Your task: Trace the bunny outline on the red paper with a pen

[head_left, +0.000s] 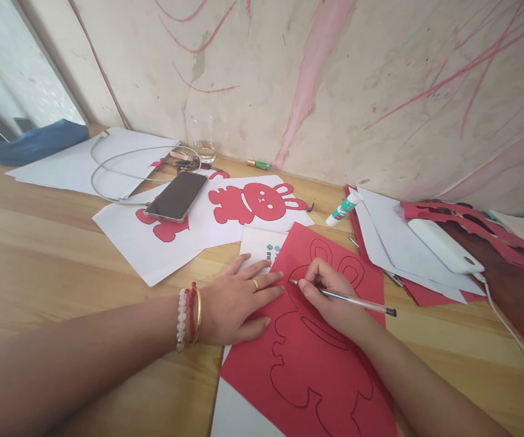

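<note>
Gripping a clear-barrelled pen (357, 300) between thumb and fingers, the right hand (337, 312) has the tip at the head outline of a rabbit drawing on red paper (321, 376), which lies nearest the person on the wooden table (153, 376). The left hand (239, 300), fingers loosely spread and grasping nothing, rests on the paper's left edge. Beyond, a smartphone (176, 197) partly covers a red figure, beside a white sheet bearing a red rabbit (262, 203). Farther back, a drinking glass (204, 136) stands near the wall (244, 79).
</note>
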Motion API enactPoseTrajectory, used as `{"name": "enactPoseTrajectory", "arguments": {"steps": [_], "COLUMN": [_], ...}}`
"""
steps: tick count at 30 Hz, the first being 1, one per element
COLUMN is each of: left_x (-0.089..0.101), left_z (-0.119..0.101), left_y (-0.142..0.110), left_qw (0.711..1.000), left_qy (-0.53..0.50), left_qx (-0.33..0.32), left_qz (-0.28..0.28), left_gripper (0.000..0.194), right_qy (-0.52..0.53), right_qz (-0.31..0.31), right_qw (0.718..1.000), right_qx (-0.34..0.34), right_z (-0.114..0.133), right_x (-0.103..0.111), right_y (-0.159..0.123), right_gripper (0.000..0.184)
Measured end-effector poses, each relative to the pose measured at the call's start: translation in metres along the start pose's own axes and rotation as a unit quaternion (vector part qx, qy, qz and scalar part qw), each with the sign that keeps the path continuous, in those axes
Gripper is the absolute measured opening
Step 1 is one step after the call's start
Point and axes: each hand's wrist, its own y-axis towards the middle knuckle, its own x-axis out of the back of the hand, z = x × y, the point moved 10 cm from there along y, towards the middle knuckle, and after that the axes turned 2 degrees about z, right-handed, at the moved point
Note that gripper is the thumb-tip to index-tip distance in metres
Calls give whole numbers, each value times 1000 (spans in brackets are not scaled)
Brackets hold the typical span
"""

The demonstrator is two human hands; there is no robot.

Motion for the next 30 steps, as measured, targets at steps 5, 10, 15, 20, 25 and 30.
{"name": "enactPoseTrajectory", "arguments": {"steps": [5, 10, 15, 20, 25, 30], "left_x": [1, 4, 9, 15, 18, 15], "left_z": [0, 2, 6, 6, 3, 4], "left_y": [0, -1, 2, 5, 6, 4], "left_qw": [1000, 1000, 999, 998, 999, 998], "left_qy": [-2, 5, 32, 50, 38, 26], "left_qx": [2, 11, 36, 34, 8, 2], "left_qz": [-1, -10, -13, -17, -36, -49], "left_gripper": [48, 48, 54, 46, 32, 34], "right_qy": [33, 134, 155, 135, 110, 70], "right_qz": [18, -22, -46, -36, -47, -54], "right_qw": [999, 991, 986, 988, 992, 996], "right_qx": [-3, -18, -44, -65, -35, 2], "right_z": [-1, -7, -8, -6, -5, -3], "right_x": [-4, 5, 9, 8, 13, 10], "right_y": [0, 2, 3, -1, 0, 5], "right_gripper": [23, 22, 23, 22, 23, 23]}}
